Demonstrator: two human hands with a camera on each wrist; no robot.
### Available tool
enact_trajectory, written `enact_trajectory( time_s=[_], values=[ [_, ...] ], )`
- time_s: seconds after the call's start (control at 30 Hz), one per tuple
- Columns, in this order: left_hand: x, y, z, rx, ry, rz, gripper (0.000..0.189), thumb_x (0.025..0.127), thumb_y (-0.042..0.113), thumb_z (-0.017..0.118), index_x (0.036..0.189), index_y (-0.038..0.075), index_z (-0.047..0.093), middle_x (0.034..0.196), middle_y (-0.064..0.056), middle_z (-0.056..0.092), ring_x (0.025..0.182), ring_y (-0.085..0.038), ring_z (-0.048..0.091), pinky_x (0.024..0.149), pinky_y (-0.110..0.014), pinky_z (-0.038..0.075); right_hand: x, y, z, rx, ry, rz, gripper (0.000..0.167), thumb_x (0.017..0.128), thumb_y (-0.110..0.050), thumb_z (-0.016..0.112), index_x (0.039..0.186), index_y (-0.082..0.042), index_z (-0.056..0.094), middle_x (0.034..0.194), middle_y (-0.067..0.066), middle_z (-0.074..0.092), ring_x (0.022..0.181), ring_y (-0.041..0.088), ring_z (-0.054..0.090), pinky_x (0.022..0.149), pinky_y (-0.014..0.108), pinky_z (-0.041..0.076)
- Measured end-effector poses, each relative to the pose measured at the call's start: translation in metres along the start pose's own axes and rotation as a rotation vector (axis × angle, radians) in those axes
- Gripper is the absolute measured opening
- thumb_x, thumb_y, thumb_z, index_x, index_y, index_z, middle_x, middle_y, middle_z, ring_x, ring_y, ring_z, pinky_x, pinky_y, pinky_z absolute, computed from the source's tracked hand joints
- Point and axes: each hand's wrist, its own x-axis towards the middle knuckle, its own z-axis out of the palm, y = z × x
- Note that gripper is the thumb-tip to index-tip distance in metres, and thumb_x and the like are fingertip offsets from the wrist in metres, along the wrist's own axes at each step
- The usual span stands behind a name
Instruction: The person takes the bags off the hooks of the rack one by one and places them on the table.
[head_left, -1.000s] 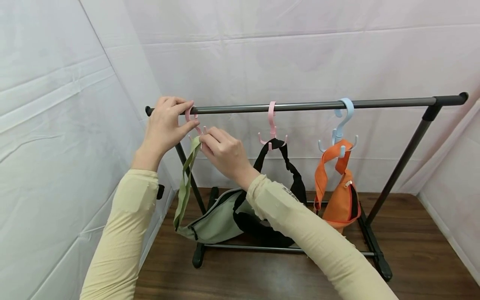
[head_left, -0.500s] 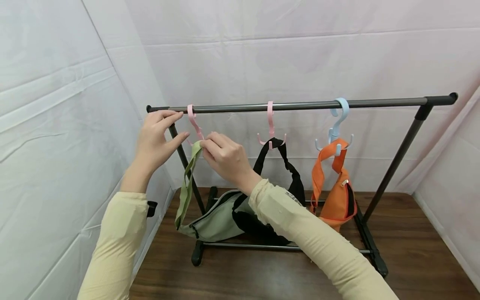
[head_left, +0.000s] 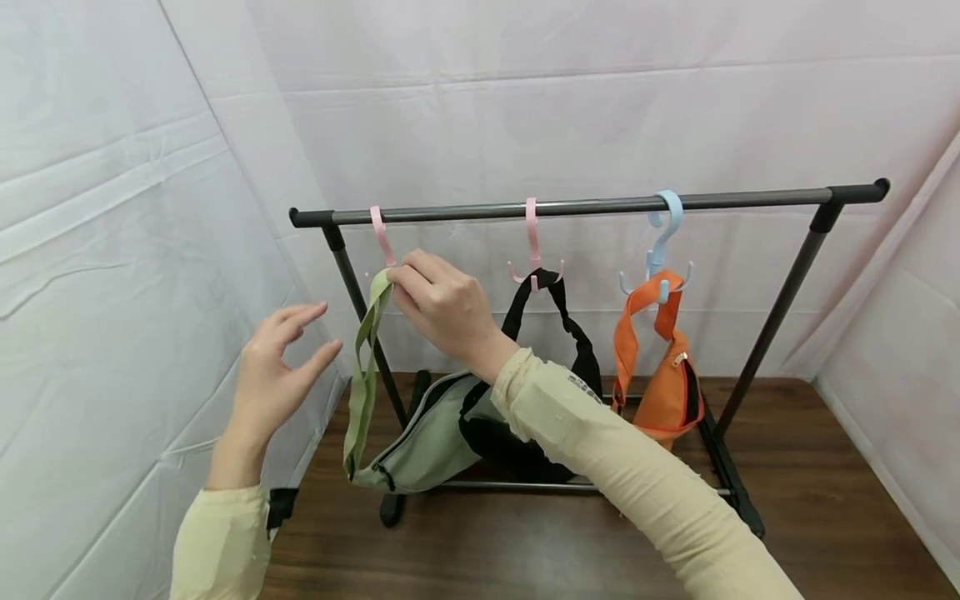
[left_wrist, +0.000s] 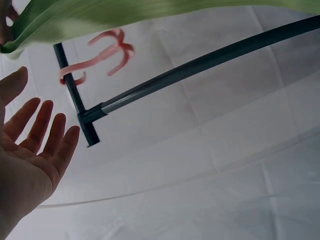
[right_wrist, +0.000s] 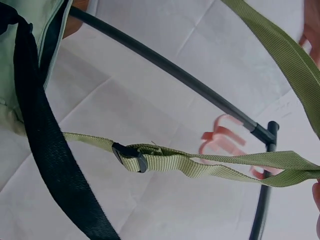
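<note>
In the head view my right hand (head_left: pixel 446 308) pinches the top of a green strap (head_left: pixel 363 387), just below the left pink hook hanger (head_left: pixel 381 237) on the rail. The strap runs down to a grey-green waist bag (head_left: pixel 427 450), hanging low with its zip along the upper side. A black buckle (right_wrist: pixel 131 157) shows on the strap in the right wrist view. My left hand (head_left: pixel 270 375) is off to the left, fingers spread and holding nothing. The left wrist view shows its palm (left_wrist: pixel 30 162) below the pink hook. The lower prongs of that hook are mostly hidden behind my right hand.
A black strap (head_left: pixel 513 321) hangs from the middle pink hook (head_left: pixel 532 233). On the blue hook (head_left: pixel 663 237) at right hangs an orange bag (head_left: pixel 663 400). The rack's rail (head_left: pixel 600 207) spans the view, its legs standing on a wooden floor (head_left: pixel 525 550).
My left hand has let go of the left pink hook and moved down and left, away from the rail. My right hand keeps its pinch on the green strap, close to the same place.
</note>
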Motion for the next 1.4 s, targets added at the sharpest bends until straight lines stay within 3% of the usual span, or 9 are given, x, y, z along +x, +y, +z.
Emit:
enact_trajectory(
  time_s=[0.2, 0.4, 0.63, 0.73, 0.87, 1.0, 1.1, 1.23, 1.4],
  values=[
    [-0.061, -0.017, 0.01, -0.06, -0.073, -0.17, 0.05, 0.072, -0.001, 0.072, 0.119, -0.003, 0.055, 0.115, -0.017, 0.057, 0.103, -0.003, 0.049, 0.087, -0.009, 0.036, 0.007, -0.004, -0.001, 0.009, 0.002, -0.013, 0.012, 0.083, 0.0, 0.055, 0.082, -0.004, 0.066, 0.078, 0.003, 0.059, 0.065, 0.013, 0.054, 0.062, 0.017, 0.046],
    [-0.139, -0.017, 0.032, -0.199, -0.185, -0.373, 0.059, 0.075, 0.005, 0.069, 0.13, 0.003, 0.046, 0.121, -0.013, 0.054, 0.104, 0.004, 0.046, 0.087, -0.012, 0.036, 0.013, -0.011, -0.004, 0.018, -0.003, -0.014, 0.013, 0.083, 0.0, 0.053, 0.083, -0.003, 0.066, 0.08, 0.003, 0.06, 0.067, 0.012, 0.055, 0.064, 0.015, 0.046],
    [-0.222, 0.006, 0.075, -0.401, -0.028, -0.407, 0.076, 0.06, 0.004, 0.078, 0.127, -0.007, 0.044, 0.118, -0.002, 0.051, 0.104, -0.004, 0.05, 0.085, -0.013, 0.04, 0.018, -0.019, -0.006, 0.021, -0.025, -0.013, 0.015, 0.085, 0.0, 0.051, 0.084, -0.003, 0.066, 0.082, 0.003, 0.062, 0.071, 0.012, 0.057, 0.069, 0.014, 0.046],
    [-0.245, 0.024, 0.097, -0.293, 0.059, -0.604, 0.082, 0.057, 0.009, 0.082, 0.127, -0.006, 0.042, 0.115, -0.004, 0.052, 0.096, -0.003, 0.052, 0.078, -0.017, 0.045, 0.019, -0.021, -0.007, 0.022, -0.021, -0.013, 0.015, 0.085, 0.0, 0.051, 0.085, -0.003, 0.066, 0.083, 0.003, 0.061, 0.071, 0.012, 0.057, 0.069, 0.014, 0.046],
    [-0.263, 0.036, 0.125, -0.111, 0.133, -0.916, 0.079, 0.059, 0.019, 0.085, 0.125, 0.003, 0.045, 0.11, -0.01, 0.053, 0.089, -0.014, 0.052, 0.071, -0.035, 0.046, 0.021, -0.024, -0.007, 0.015, -0.014, -0.015, 0.016, 0.085, -0.001, 0.051, 0.084, -0.003, 0.067, 0.082, 0.003, 0.062, 0.071, 0.012, 0.057, 0.069, 0.013, 0.046],
    [-0.262, 0.033, 0.14, -0.07, 0.249, -1.049, 0.065, 0.061, 0.018, 0.083, 0.115, -0.001, 0.051, 0.102, -0.019, 0.056, 0.082, -0.024, 0.054, 0.067, -0.043, 0.047, 0.023, -0.025, -0.006, 0.009, -0.004, -0.019, 0.017, 0.084, 0.0, 0.05, 0.083, -0.003, 0.067, 0.08, 0.003, 0.061, 0.069, 0.011, 0.057, 0.067, 0.013, 0.046],
    [-0.255, 0.027, 0.141, -0.089, 0.33, -1.079, 0.053, 0.065, 0.01, 0.079, 0.109, -0.005, 0.053, 0.097, -0.021, 0.058, 0.075, -0.012, 0.056, 0.063, -0.036, 0.051, 0.024, -0.024, -0.006, 0.009, -0.002, -0.021, 0.017, 0.085, 0.0, 0.05, 0.083, -0.003, 0.067, 0.081, 0.003, 0.061, 0.069, 0.011, 0.057, 0.068, 0.012, 0.046],
    [-0.252, 0.01, 0.139, -0.133, 0.417, -1.03, 0.045, 0.069, -0.002, 0.074, 0.11, -0.007, 0.054, 0.098, -0.02, 0.06, 0.073, 0.011, 0.048, 0.058, -0.015, 0.048, 0.024, -0.021, -0.007, 0.012, 0.0, -0.013, 0.016, 0.085, 0.0, 0.05, 0.083, -0.003, 0.066, 0.082, 0.003, 0.061, 0.071, 0.013, 0.057, 0.069, 0.013, 0.046],
    [-0.248, -0.005, 0.134, -0.191, 0.489, -0.954, 0.039, 0.073, -0.006, 0.069, 0.11, -0.01, 0.055, 0.089, 0.011, 0.06, 0.076, 0.014, 0.05, 0.06, -0.006, 0.044, 0.022, -0.016, -0.008, 0.003, 0.002, -0.006, 0.015, 0.084, 0.001, 0.05, 0.083, -0.003, 0.065, 0.082, 0.004, 0.061, 0.07, 0.013, 0.057, 0.069, 0.014, 0.046]
  ],
)
